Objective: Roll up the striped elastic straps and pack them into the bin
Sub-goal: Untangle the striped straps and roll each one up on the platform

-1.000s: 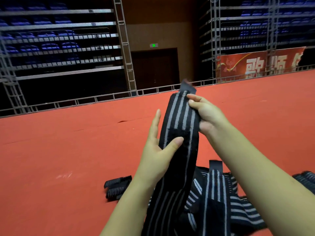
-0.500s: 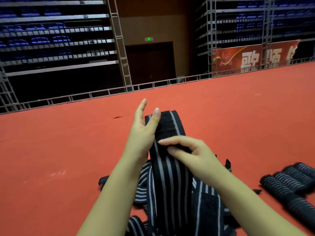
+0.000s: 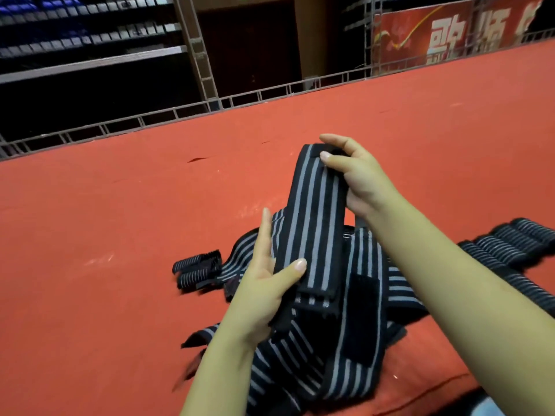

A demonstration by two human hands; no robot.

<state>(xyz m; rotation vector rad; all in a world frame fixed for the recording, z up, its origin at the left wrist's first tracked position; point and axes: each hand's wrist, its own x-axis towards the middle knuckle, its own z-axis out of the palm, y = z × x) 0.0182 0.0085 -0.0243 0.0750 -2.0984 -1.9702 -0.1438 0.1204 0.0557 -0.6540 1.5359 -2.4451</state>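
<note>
Since half a second ago, the right hand (image 3: 357, 178) has risen to pinch the top fold of the black, grey-striped elastic strap (image 3: 312, 223), while the left hand (image 3: 270, 283) grips its lower end above the loose strap pile (image 3: 354, 340) on the red carpeted floor (image 3: 120, 235). Rolling seems barely begun; next the top end needs curling tightly downward, and no bin is in view.
</note>
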